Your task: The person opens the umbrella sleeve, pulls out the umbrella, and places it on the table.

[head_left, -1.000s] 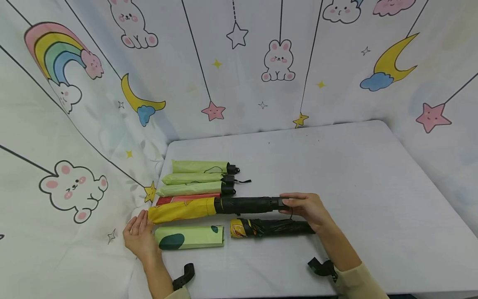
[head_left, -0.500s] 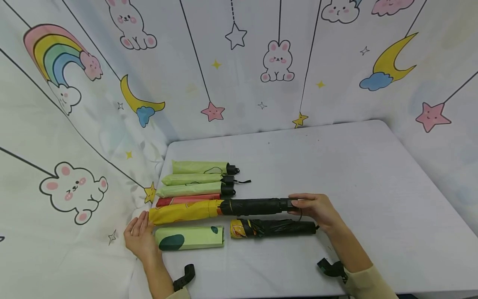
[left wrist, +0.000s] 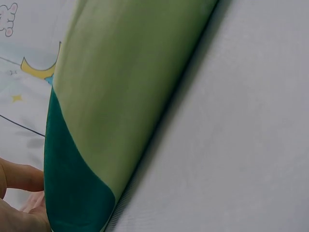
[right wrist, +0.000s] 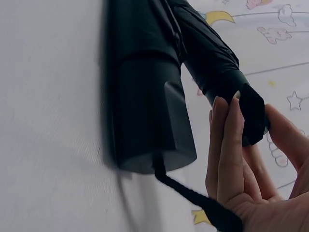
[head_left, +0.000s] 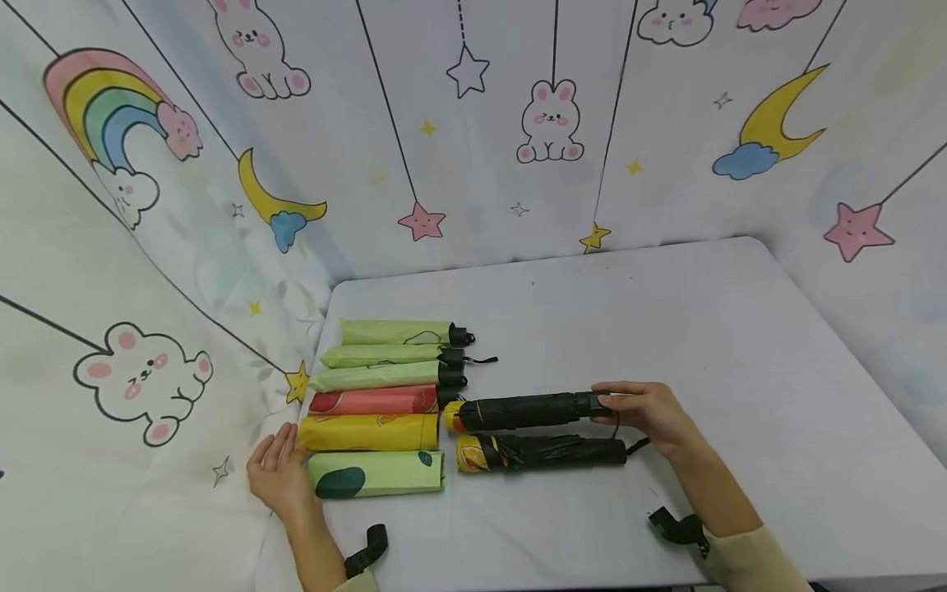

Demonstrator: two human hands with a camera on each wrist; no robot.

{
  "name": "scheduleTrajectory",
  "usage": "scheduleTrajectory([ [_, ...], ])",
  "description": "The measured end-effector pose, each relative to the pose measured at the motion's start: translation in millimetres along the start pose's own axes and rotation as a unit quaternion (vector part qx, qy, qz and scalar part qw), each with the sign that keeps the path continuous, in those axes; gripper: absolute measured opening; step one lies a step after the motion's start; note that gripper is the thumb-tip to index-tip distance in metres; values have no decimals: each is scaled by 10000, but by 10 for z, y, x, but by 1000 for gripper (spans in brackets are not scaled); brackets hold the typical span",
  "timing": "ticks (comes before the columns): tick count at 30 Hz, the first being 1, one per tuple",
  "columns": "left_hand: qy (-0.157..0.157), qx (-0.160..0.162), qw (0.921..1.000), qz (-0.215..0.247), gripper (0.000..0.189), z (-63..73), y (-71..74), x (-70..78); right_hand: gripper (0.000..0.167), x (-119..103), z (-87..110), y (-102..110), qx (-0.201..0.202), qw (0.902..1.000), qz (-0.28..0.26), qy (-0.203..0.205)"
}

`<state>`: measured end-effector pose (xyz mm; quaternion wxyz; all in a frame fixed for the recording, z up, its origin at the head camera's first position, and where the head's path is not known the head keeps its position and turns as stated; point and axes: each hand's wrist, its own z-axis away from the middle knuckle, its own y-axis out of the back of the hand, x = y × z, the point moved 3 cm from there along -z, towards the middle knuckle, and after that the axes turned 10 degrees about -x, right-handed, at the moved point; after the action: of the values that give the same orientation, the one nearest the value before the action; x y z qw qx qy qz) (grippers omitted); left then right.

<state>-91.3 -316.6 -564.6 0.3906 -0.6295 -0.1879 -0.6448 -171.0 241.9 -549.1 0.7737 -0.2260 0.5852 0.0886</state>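
My right hand (head_left: 651, 415) pinches the handle end of a folded black umbrella (head_left: 521, 413) whose left tip is yellow. In the right wrist view this umbrella's handle (right wrist: 252, 113) sits between thumb and fingers. The yellow umbrella sleeve (head_left: 370, 432) lies to its left, with a small gap between sleeve and umbrella. At the sleeve's left end, my left hand (head_left: 279, 473) holds its edge with fingers and thumb; the exact contact is partly hidden. In the left wrist view a light green sleeve (left wrist: 120, 96) covers much of the scene, and only part of the left hand shows.
A second black umbrella (head_left: 551, 452) lies nearer me, right of the green sleeve with dark green ovals (head_left: 377, 474). Behind the yellow sleeve are a red-sleeved umbrella (head_left: 373, 400) and several light green ones (head_left: 385, 376). A patterned cloth (head_left: 503, 164) hangs behind the white table (head_left: 703, 345).
The black umbrella has moved right with my right hand and come fully out of the yellow sleeve. The sleeve has settled lower, uncovering the red-sleeved umbrella. My left hand has barely moved.
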Motion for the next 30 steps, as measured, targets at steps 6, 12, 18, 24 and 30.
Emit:
scheduleTrajectory([
  [6,144,-66,9998,-93,54,-12,-15,-7,38,23,48,127,-63,10000,-13,-69],
  [12,109,-14,9998,-134,47,-7,-31,1,39,57,58,227,-138,9998,70,-124],
  [18,-43,30,9997,-258,44,0,-77,43,44,108,74,280,-216,9951,832,-497],
  [24,-241,8,9972,-707,35,10,-141,93,41,94,105,249,-108,9657,2540,-530],
  [30,-350,-101,9931,-1114,33,-3,-253,157,32,39,62,119,115,9392,3411,-373],
])
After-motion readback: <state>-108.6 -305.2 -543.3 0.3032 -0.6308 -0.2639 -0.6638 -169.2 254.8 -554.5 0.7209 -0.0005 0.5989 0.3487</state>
